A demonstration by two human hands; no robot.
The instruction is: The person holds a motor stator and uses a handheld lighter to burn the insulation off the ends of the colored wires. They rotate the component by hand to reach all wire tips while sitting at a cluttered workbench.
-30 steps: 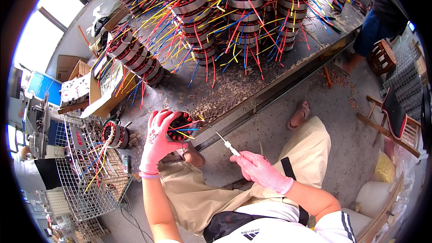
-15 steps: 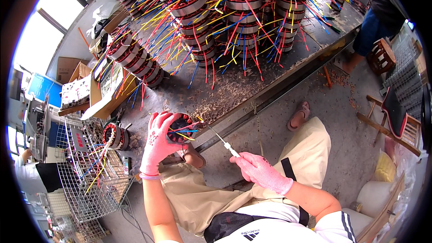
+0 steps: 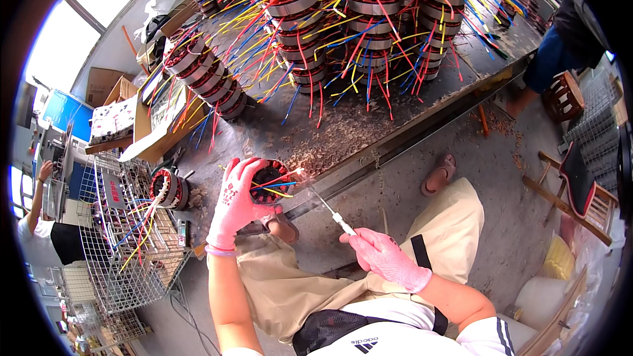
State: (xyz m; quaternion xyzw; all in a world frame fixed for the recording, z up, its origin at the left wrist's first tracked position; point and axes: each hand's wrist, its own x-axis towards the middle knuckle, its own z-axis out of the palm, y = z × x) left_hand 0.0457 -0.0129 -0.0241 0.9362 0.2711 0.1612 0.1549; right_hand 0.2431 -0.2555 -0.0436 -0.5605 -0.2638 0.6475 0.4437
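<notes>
My left hand (image 3: pixel 235 202), in a pink glove, grips a round motor stator (image 3: pixel 271 180) with red, blue and yellow wires sticking out of it, held just above my knee at the bench edge. My right hand (image 3: pixel 384 258), also gloved in pink, holds a thin white-handled pick tool (image 3: pixel 328 210) whose metal tip reaches up to the stator's wires.
A metal workbench (image 3: pixel 343 128) carries stacks of wired stators (image 3: pixel 369 26) and wire scraps. A wire basket (image 3: pixel 132 237) at my left holds another stator (image 3: pixel 168 188). Cardboard boxes (image 3: pixel 125 118) sit far left. Another person (image 3: pixel 560 53) stands at upper right; a wooden stool (image 3: pixel 567 95) is beside them.
The tool's tip has moved up and left until it touches the stator wires. My left hand keeps the stator in much the same place.
</notes>
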